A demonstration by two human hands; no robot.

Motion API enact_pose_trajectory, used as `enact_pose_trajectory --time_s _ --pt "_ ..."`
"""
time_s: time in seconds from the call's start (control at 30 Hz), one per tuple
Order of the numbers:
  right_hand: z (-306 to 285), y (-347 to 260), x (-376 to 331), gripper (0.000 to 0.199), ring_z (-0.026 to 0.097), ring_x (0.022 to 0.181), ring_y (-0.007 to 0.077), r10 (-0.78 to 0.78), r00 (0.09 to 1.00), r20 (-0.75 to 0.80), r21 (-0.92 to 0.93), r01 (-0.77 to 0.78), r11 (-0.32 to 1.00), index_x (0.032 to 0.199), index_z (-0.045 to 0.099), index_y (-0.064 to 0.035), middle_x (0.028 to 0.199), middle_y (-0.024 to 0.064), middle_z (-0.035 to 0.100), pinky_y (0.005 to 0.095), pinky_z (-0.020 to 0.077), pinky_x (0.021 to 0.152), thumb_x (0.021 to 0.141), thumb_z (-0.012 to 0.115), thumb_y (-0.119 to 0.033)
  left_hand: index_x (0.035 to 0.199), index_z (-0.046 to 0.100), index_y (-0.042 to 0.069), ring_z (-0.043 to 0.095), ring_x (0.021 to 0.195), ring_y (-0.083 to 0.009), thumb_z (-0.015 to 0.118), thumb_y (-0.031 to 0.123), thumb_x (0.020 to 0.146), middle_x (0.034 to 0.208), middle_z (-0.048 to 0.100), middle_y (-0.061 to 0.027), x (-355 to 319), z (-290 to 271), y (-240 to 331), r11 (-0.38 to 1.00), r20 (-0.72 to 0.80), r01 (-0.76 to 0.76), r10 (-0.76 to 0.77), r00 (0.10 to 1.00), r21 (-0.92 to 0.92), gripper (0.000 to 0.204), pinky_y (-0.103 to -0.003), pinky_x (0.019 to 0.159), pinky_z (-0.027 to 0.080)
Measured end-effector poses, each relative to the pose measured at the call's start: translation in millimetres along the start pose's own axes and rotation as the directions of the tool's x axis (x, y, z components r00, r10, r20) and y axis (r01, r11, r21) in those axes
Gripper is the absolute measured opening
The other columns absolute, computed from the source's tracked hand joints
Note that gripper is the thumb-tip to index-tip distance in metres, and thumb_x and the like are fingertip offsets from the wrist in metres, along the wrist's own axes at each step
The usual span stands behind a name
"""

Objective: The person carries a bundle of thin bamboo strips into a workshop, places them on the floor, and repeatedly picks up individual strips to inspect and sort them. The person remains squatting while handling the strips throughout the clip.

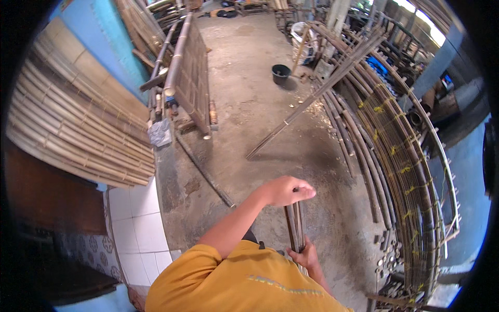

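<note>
My left hand (pixel 287 191) is curled closed at the far end of a narrow bundle of bamboo strips (pixel 294 226). Its fingers point right, and whatever lies inside them is hidden. Lower down and closer to my body, my right hand (pixel 309 257) grips the same strips, thumb on their left side. The strips run nearly upright in the head view, spread slightly apart. Their near ends disappear against my orange shirt.
A long bamboo bundle (pixel 304 106) slants over the floor ahead. On the right are bamboo poles (pixel 364 151) and a slatted bamboo panel (pixel 403 171). A bamboo frame (pixel 189 73) stands left, near a bamboo blind (pixel 73 114). A black bucket (pixel 280 74) sits farther off.
</note>
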State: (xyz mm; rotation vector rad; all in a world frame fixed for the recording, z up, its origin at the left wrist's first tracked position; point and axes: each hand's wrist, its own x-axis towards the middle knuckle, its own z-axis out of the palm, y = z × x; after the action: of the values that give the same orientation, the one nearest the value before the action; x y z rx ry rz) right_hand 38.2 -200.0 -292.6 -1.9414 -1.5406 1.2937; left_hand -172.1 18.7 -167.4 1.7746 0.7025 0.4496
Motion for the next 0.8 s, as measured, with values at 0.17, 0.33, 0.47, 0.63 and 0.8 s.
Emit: enact_pose_trajectory --time_s 0.17,0.33,0.47,0.63,0.8 --pt "16 25 21 0.057 0.071 0.074 0.0192 0.051 0.999 0.007 0.124 -0.052 0.991 0.113 0.066 -0.0022 0.083 0.0129 0.074 0.0372 0.0563 0.072 0.069 0.088 -0.033 0.116 0.072 0.012 0.069 0.064 -0.0194 0.069 0.047 0.09 0.091 0.074 -0.0084 15 -35 27 0.941 0.343 0.255 -0.321 0.883 0.225 0.043 -0.035 0.066 0.055" --pt "17 2 46 0.065 0.073 0.085 0.0256 0.177 0.98 -0.087 0.03 -0.175 0.984 0.118 0.064 -0.0086 0.088 0.0128 0.075 0.04 0.0562 0.079 0.067 0.089 -0.041 0.104 0.075 0.009 0.064 0.052 -0.0185 0.067 0.044 0.092 0.073 0.07 -0.0105 44 -43 -19 0.975 0.441 0.135 -0.2 0.875 0.174 0.037 -0.034 0.057 0.052" --pt "11 -18 61 0.071 0.072 0.085 0.0369 0.047 0.899 -0.435 0.064 -0.021 0.998 0.122 0.054 -0.0144 0.086 0.0156 0.073 0.0454 0.0571 0.076 0.066 0.089 -0.042 0.105 0.075 0.007 0.064 0.052 -0.0197 0.068 0.04 0.092 0.071 0.07 -0.0119 74 -36 -29 0.987 0.414 -0.049 -0.02 0.91 0.155 0.036 -0.037 0.058 0.051" --pt "-4 -7 99 0.047 0.071 0.072 0.0386 0.059 0.851 -0.521 -0.067 -0.109 0.992 0.098 0.059 -0.0075 0.076 0.0174 0.07 0.0453 0.0556 0.065 0.067 0.084 -0.032 0.108 0.075 0.008 0.064 0.052 -0.0204 0.068 0.038 0.093 0.073 0.071 -0.013 125 -41 -48 0.988 0.43 -0.053 -0.015 0.903 0.145 0.034 -0.036 0.058 0.051" --pt "-51 9 153 0.048 0.069 0.076 0.0415 0.154 0.888 -0.434 -0.022 -0.181 0.983 0.098 0.061 -0.0069 0.077 0.0202 0.069 0.0482 0.0546 0.069 0.063 0.082 -0.034 0.126 0.068 0.011 0.067 0.071 -0.0178 0.066 0.043 0.095 0.098 0.073 -0.0139 198 -56 -63 0.999 0.378 0.029 -0.016 0.926 -0.03 0.044 -0.036 0.064 0.053"
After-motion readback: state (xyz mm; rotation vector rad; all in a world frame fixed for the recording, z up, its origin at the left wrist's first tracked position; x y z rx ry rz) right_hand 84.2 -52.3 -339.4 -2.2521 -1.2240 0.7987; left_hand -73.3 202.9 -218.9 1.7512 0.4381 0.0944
